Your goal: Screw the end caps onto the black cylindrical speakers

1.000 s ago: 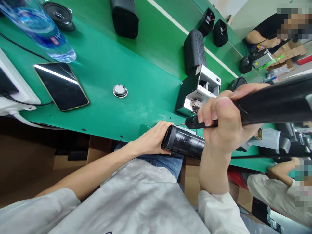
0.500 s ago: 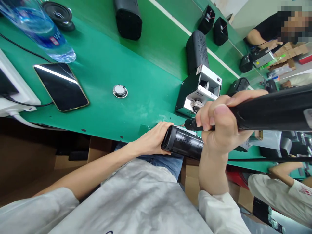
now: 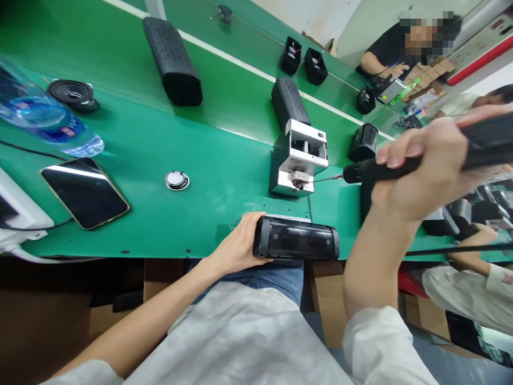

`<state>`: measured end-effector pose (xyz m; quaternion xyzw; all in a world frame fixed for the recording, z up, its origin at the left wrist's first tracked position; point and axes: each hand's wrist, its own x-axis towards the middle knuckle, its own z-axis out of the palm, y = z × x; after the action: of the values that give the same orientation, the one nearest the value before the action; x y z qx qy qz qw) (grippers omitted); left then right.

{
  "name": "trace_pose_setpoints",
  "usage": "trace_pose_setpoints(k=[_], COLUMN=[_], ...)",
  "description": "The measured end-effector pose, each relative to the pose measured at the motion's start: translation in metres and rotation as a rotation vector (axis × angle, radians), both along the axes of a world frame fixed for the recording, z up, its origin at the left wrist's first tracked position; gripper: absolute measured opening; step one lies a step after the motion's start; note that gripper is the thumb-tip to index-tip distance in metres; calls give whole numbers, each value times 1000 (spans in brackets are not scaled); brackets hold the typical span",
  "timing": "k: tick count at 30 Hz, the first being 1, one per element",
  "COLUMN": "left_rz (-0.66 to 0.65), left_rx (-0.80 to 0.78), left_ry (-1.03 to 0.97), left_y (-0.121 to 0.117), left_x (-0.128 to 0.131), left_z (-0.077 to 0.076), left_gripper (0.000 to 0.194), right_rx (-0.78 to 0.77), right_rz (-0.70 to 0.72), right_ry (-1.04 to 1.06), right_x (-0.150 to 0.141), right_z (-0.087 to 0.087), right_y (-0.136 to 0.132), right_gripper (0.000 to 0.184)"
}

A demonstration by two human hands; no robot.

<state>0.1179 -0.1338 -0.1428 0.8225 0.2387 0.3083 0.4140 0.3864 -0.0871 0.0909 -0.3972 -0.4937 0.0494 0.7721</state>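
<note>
My left hand (image 3: 242,238) is closed around the left end of a black portable speaker (image 3: 298,240), which lies lengthwise at the table's front edge. In my right hand (image 3: 425,166) is a black electric screwdriver (image 3: 491,141), gripped by its body and held nearly level. Its thin bit points left, and the tip is at the front opening of a silver and black screw feeder (image 3: 306,128). Whether a screw sits on the tip is too small to tell. The screwdriver's rear end runs out of view at the right.
A smartphone (image 3: 85,192), a water bottle (image 3: 52,125) and a round loudspeaker driver (image 3: 72,95) lie at left. Near the middle is a small silver disc (image 3: 177,181). Black speaker housings (image 3: 172,61) stand along the back. Other people sit at the right.
The screwdriver has moved off the speaker's left end, over to the screw feeder. My left hand keeps its grip on the speaker. The camera view has shifted.
</note>
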Motion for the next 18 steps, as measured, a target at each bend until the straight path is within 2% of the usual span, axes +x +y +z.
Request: trace_pose_setpoints(k=[3,5,7,14,18], left_rz=[-4,-2,4,-1,4], left_rx=[1,-9,-25,-22,0], left_ry=[2,9,13,29,28], left_y=[1,1,1,2,2], left_x=[-1,-2,-2,-2,-2], left_z=[1,2,2,2,3], left_gripper=[116,117,116,115,117], right_rx=[173,157,104,73,40], right_rz=[22,53,65,33,70], right_ry=[-53,-70,-57,13,38], right_x=[-9,-15,-17,-11,-22], right_z=[-14,-19,-22,-25,-18], right_y=[25,33,36,39,16], right_gripper=[17,10,10,14,11])
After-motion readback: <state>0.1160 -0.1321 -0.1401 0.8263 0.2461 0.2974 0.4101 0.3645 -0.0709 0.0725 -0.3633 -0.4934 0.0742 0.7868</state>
